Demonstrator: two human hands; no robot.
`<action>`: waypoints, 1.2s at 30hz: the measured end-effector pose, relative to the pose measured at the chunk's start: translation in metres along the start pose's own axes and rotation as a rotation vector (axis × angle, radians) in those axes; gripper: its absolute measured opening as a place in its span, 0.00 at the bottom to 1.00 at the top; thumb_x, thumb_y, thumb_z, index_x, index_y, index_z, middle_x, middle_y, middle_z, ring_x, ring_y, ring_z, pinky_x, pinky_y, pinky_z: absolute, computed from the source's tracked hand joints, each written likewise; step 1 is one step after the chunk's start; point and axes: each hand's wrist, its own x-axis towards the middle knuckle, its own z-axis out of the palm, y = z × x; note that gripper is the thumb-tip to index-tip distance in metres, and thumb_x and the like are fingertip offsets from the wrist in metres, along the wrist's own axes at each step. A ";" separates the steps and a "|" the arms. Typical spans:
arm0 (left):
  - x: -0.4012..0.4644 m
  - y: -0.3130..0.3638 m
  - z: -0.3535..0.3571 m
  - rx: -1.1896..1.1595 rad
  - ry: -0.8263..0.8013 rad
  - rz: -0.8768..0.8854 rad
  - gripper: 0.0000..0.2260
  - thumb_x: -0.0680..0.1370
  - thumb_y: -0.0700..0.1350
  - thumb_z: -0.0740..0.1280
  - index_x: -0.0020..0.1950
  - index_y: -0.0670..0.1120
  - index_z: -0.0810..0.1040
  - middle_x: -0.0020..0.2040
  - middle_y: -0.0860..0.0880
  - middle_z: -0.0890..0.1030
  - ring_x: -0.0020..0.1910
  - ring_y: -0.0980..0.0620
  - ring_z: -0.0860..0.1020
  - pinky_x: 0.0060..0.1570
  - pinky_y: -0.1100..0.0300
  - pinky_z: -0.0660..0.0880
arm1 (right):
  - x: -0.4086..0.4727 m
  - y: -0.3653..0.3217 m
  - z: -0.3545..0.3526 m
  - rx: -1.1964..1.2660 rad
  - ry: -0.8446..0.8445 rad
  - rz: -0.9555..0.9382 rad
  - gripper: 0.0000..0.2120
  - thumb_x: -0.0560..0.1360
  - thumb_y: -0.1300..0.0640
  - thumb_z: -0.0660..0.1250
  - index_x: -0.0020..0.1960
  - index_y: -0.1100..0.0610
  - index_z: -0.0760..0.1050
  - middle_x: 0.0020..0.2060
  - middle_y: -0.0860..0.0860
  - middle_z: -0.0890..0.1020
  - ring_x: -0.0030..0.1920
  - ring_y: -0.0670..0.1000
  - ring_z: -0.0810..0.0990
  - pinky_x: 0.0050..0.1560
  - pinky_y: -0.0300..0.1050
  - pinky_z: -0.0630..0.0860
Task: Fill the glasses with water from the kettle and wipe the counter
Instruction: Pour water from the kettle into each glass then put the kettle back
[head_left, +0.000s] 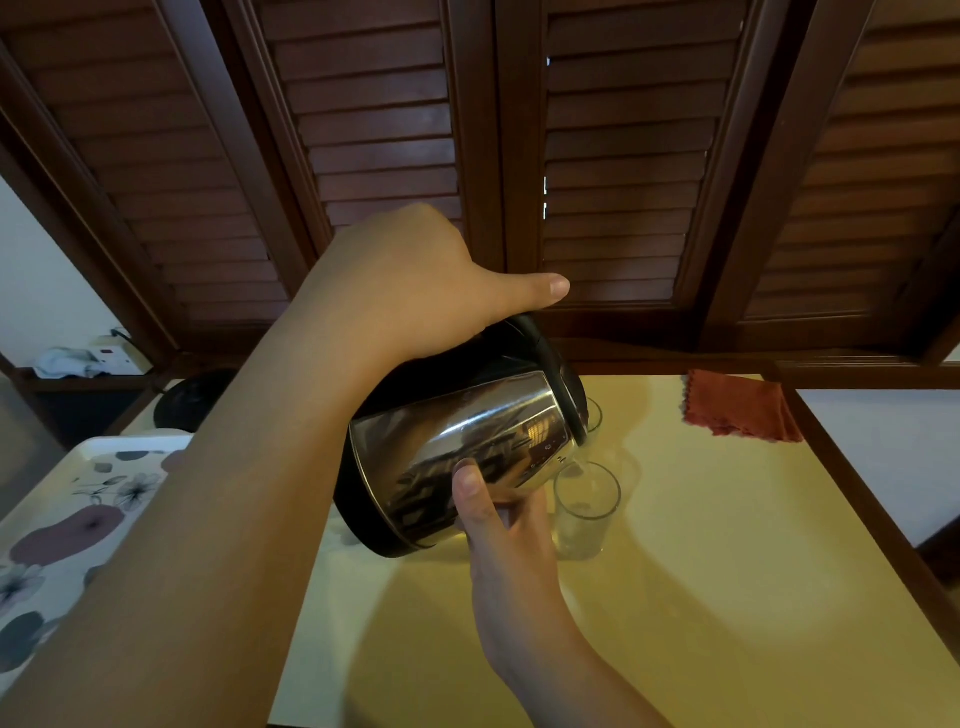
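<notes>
**Kettle tipped over the glasses, both hands on it**

While the kettle (462, 441) is tilted hard toward the far side, both hands are working it. Nearest to me, the right hand (501, 525) props the shiny steel body from below, thumb lying flat on the metal and fingers tucked under it, though I can't tell how tightly they curl. Up above, the left hand (415, 280) is wrapped over the black handle at the top, thumb sticking out straight past it. Just beyond the right hand's fingertips stands a clear glass (586, 512) on the yellow counter (701, 597), right under the kettle's lip. A second glass (595, 415) peeks out behind the lid, mostly hidden. Well off to the right of both hands, at the counter's back edge, lies a folded red cloth (740, 405). Left of the left forearm sits a flowery tray (72, 509), with a black kettle base (195, 397) past it.
</notes>
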 end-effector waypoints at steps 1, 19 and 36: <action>0.000 0.001 0.000 0.001 -0.001 0.000 0.37 0.68 0.82 0.63 0.31 0.46 0.75 0.29 0.50 0.73 0.30 0.50 0.74 0.33 0.55 0.65 | 0.000 -0.001 0.000 0.003 -0.001 -0.001 0.55 0.53 0.23 0.82 0.74 0.43 0.71 0.64 0.42 0.86 0.66 0.42 0.83 0.61 0.38 0.79; 0.001 0.012 -0.001 0.036 0.002 -0.002 0.36 0.69 0.81 0.62 0.31 0.47 0.74 0.30 0.49 0.73 0.30 0.51 0.74 0.33 0.56 0.65 | 0.002 -0.003 -0.002 0.036 -0.018 -0.028 0.54 0.56 0.26 0.83 0.76 0.45 0.70 0.66 0.44 0.85 0.68 0.44 0.82 0.62 0.37 0.80; -0.003 0.015 -0.004 0.059 0.000 0.010 0.37 0.69 0.81 0.61 0.33 0.46 0.78 0.31 0.48 0.76 0.32 0.50 0.77 0.33 0.55 0.66 | -0.001 -0.002 0.001 0.075 -0.034 -0.004 0.55 0.55 0.27 0.84 0.75 0.47 0.70 0.65 0.46 0.86 0.68 0.46 0.83 0.60 0.35 0.80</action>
